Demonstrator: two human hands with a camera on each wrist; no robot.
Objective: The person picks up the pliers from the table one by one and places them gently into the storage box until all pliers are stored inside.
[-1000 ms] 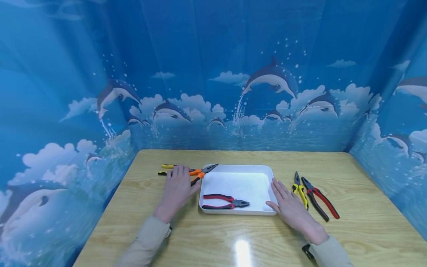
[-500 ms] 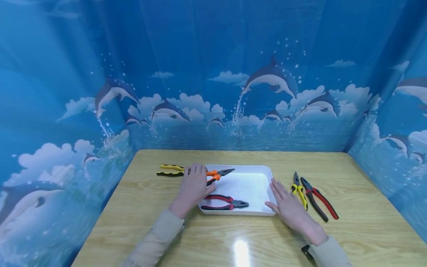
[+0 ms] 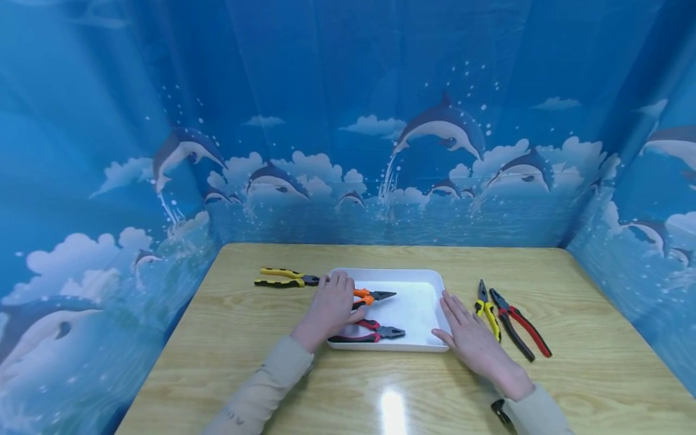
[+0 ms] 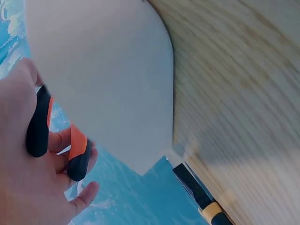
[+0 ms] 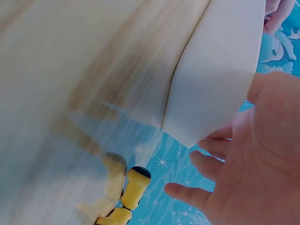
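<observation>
My left hand [image 3: 333, 305] grips the orange-and-black long-nose pliers [image 3: 367, 297] by the handles, above the left part of the white tray [image 3: 418, 308]. The pliers' tip points right; in the left wrist view both orange-and-black handles [image 4: 78, 152] show between thumb and fingers. Red-and-black pliers [image 3: 388, 331] lie inside the tray along its near side, partly covered by my left hand. On the tray's right rim rests my right hand [image 3: 475, 338], its fingers extended. The right wrist view shows that hand [image 5: 262, 145] touching the tray's outer edge.
Yellow-and-black pliers [image 3: 283, 279] lie on the wooden table [image 3: 217, 338] left of the tray. To the right, yellow long-nose pliers [image 3: 489, 313] and larger red-and-black pliers [image 3: 519, 323] lie side by side. A blue dolphin-print curtain [image 3: 348, 121] surrounds the table.
My left hand has moved right and nearer, carrying the orange pliers from the tray's left edge to over its inside. The right hand has stayed at the right rim.
</observation>
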